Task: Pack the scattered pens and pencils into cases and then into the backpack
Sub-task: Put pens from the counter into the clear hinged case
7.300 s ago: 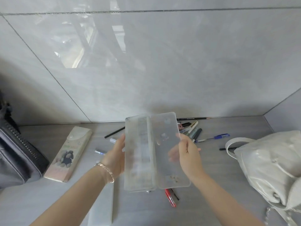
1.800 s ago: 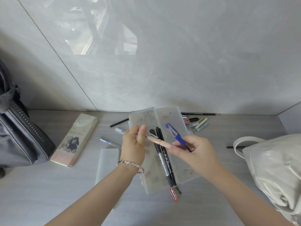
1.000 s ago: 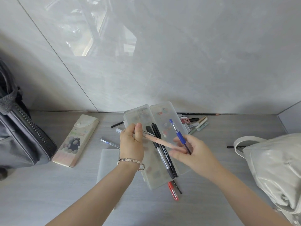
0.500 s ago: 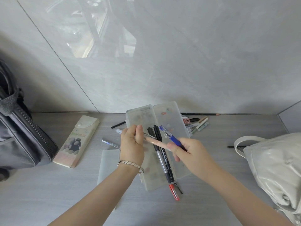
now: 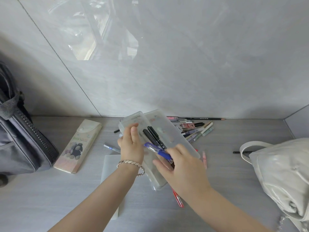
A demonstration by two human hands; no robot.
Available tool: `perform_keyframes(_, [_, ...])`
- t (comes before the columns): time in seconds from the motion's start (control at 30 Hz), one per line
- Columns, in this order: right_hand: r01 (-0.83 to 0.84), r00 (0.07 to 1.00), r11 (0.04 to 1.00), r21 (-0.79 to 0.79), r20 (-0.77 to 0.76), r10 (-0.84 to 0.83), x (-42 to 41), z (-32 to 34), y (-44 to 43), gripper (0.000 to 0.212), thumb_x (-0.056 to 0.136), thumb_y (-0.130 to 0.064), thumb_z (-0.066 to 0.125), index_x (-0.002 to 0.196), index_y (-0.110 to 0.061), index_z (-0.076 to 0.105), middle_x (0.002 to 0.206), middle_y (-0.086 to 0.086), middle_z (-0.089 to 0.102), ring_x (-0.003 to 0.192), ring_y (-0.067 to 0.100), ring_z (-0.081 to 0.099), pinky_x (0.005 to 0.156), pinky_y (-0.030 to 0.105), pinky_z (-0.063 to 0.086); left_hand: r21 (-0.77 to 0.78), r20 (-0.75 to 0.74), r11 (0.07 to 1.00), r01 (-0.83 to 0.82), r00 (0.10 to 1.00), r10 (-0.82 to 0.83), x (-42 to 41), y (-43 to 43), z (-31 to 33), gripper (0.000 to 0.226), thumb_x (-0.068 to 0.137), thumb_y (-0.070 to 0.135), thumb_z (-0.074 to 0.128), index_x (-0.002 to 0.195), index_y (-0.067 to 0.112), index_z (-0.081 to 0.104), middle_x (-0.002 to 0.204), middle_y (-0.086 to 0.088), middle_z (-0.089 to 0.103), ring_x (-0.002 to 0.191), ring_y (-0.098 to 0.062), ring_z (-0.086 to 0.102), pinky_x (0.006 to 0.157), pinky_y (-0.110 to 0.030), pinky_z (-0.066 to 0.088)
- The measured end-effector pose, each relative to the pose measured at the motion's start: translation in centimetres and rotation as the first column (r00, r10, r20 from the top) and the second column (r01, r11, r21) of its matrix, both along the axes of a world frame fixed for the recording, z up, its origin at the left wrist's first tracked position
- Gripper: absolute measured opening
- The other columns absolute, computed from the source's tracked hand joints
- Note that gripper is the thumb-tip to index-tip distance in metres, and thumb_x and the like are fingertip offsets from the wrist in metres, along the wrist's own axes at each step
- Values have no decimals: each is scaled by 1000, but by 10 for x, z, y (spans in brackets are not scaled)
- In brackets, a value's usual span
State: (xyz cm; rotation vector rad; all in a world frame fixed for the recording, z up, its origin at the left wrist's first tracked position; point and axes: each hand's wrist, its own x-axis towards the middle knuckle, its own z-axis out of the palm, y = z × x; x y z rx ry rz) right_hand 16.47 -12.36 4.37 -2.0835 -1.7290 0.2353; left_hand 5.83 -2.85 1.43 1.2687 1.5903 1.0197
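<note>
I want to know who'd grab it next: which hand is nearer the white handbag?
Right. The right hand is over the clear case, on the side toward the white handbag; the left hand grips the case's far side.

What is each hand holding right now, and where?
Right hand: blue pen, by its lower end. Left hand: open translucent plastic pencil case, by its left half.

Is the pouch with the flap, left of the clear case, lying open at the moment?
No, the pouch lies flat on the table with its flap snapped shut.
</note>
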Motion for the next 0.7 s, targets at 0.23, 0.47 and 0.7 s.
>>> perform_keyframes(0.23, [-27, 870, 998, 54, -491, 50, 1, 6, 20, 36, 93, -16, 48, 127, -23, 53, 89, -20, 50, 85, -16, 50, 80, -5, 30, -2, 25, 1000, -10, 1000, 10, -1, -5, 2, 42, 100, 26, 24, 142, 31, 29, 114, 14, 37, 99, 9, 25, 74, -5, 21])
perform_keyframes(0.47, [-113, 985, 981, 155, -112, 131, -22, -14, 33, 16, 65, -19, 80, 78, -16, 72, 60, 1, 59, 61, 23, 59, 45, 24, 47, -147, 96, 986, -73, 992, 87, 3, 3, -4, 55, 98, 31, 27, 147, 24, 5, 148, -16, 32, 136, -28, 31, 113, -43, 24])
perform_keyframes(0.7, [-3, 954, 961, 277, -288, 86, 13, -31, 45, 8, 80, -26, 65, 76, -20, 69, 61, -8, 57, 55, 4, 48, 54, 15, 38, -174, 30, 979, -110, 993, 117, -11, 25, -12, 41, 98, 25, 28, 132, 3, 40, 123, -2, 52, 123, -22, 43, 94, -19, 30])
